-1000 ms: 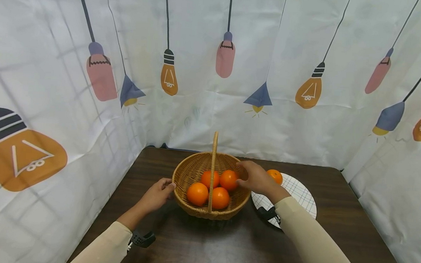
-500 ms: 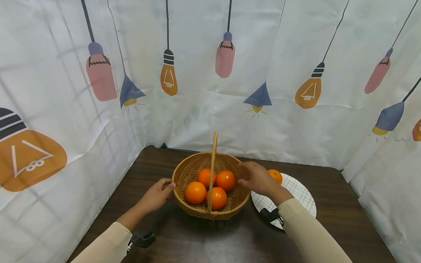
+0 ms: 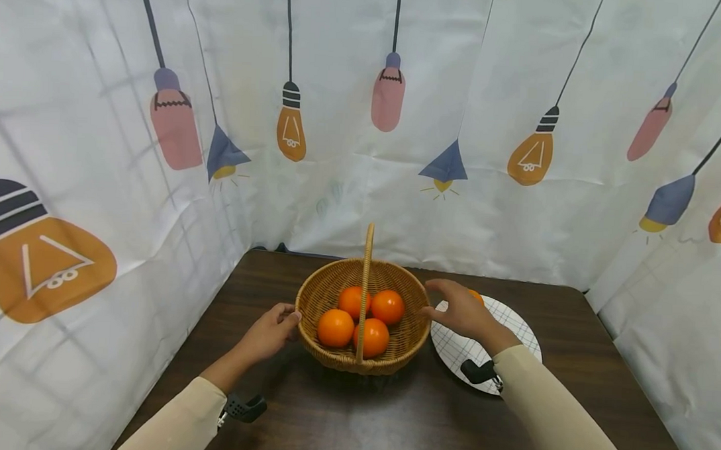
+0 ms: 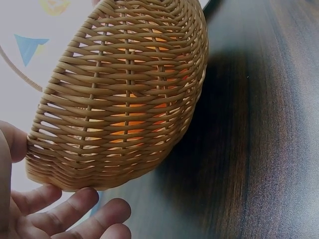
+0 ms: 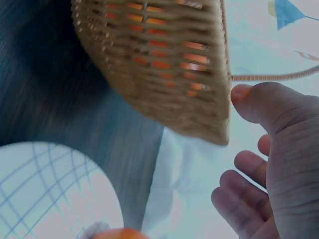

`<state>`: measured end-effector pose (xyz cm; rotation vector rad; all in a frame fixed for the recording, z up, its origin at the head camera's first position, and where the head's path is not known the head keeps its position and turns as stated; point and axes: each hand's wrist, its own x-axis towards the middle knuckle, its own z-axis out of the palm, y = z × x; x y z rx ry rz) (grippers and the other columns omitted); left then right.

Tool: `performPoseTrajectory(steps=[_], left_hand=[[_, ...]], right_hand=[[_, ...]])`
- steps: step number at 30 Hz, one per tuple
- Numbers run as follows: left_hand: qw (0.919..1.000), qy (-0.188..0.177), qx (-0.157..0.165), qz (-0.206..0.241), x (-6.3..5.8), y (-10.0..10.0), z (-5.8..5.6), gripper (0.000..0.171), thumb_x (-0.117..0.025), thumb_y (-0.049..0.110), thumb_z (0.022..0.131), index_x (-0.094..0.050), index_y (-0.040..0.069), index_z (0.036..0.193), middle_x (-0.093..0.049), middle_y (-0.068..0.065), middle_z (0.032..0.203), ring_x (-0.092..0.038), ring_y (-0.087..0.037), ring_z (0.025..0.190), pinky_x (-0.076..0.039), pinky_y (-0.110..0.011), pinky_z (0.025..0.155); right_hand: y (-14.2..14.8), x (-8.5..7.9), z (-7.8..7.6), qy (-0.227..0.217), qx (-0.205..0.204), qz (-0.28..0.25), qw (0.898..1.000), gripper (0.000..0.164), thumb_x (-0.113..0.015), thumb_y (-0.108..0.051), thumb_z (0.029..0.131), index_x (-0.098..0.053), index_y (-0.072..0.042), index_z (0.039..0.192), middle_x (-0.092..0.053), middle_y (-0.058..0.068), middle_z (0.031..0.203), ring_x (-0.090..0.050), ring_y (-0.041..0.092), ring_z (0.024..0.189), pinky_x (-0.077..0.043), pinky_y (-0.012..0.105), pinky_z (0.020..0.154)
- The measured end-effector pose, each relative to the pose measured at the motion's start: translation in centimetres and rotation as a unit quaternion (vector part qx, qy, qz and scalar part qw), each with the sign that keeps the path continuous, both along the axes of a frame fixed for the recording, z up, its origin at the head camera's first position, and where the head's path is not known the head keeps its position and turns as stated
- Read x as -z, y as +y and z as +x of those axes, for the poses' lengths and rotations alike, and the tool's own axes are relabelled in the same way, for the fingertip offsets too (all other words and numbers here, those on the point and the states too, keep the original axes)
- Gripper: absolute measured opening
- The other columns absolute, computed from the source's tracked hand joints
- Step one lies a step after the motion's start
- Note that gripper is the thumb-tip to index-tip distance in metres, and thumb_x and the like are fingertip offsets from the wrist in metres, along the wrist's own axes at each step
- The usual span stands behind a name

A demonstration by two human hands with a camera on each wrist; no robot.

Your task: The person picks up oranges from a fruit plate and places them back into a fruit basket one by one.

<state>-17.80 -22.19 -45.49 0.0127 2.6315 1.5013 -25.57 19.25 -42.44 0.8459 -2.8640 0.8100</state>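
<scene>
A wicker basket (image 3: 338,360) with a tall arched handle stands on the table, with several oranges (image 3: 336,328) lying inside. At its left side my left hand (image 3: 271,332) pinches the rim; in the left wrist view the thumb lies over the edge and the fingers (image 4: 82,201) are outside the woven wall. My right hand (image 3: 463,313) hovers just off the basket's right rim, fingers loosely bent, holding nothing. Below and behind it a white plate (image 3: 520,333) with a grid pattern bears another orange (image 3: 478,296), mostly hidden by the hand.
The dark wooden table (image 3: 353,423) extends in front of the basket and right of the plate. A white curtain (image 3: 349,205) printed with lamps hangs along the back and both sides. Black straps with devices (image 3: 243,408) sit on both wrists.
My right hand has come out of the basket and moved right, over the plate. The oranges inside shifted slightly left after it drew away. My left hand stays at the rim.
</scene>
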Motion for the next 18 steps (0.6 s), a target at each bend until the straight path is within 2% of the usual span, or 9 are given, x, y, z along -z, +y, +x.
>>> performPoseTrajectory(steps=[5, 9, 12, 18], left_hand=[[1.0, -0.003, -0.002, 0.001, 0.0, -0.1, -0.1, 0.049, -0.05, 0.032, 0.109, -0.049, -0.006, 0.141, -0.066, -0.018, 0.122, -0.07, -0.033, 0.098, -0.058, -0.042, 0.078], [1.0, -0.002, 0.0, 0.0, 0.1, -0.2, -0.1, 0.049, -0.05, 0.031, 0.109, -0.049, -0.006, 0.141, -0.066, -0.019, 0.122, -0.07, -0.033, 0.097, -0.058, -0.043, 0.079], [1.0, -0.004, -0.002, 0.0, 0.0, -0.2, -0.1, 0.049, -0.05, 0.031, 0.109, -0.049, -0.006, 0.141, -0.067, -0.019, 0.121, -0.07, -0.033, 0.096, -0.058, -0.043, 0.078], [1.0, -0.007, -0.004, 0.001, -0.2, -0.1, 0.0, 0.049, -0.05, 0.031, 0.109, -0.049, -0.006, 0.141, -0.066, -0.02, 0.123, -0.07, -0.034, 0.098, -0.058, -0.044, 0.079]], right_hand=[[1.4, 0.5, -0.2, -0.013, 0.03, 0.001, 0.999, 0.065, -0.078, -0.037, 0.093, -0.054, -0.008, 0.146, -0.057, 0.013, 0.143, -0.063, 0.037, 0.114, -0.053, 0.053, 0.092], [2.4, 0.5, -0.1, -0.03, 0.047, -0.012, 0.998, 0.068, -0.077, -0.041, 0.093, -0.053, -0.011, 0.148, -0.057, 0.013, 0.144, -0.06, 0.038, 0.12, -0.051, 0.056, 0.095], [3.1, 0.7, -0.1, -0.03, 0.051, -0.018, 0.998, 0.067, -0.076, -0.038, 0.093, -0.052, -0.009, 0.149, -0.056, 0.016, 0.144, -0.057, 0.041, 0.125, -0.048, 0.058, 0.098], [4.6, 1.8, -0.6, -0.018, 0.077, -0.009, 0.997, 0.068, -0.078, -0.034, 0.093, -0.05, -0.004, 0.148, -0.053, 0.022, 0.145, -0.057, 0.045, 0.123, -0.048, 0.059, 0.098]])
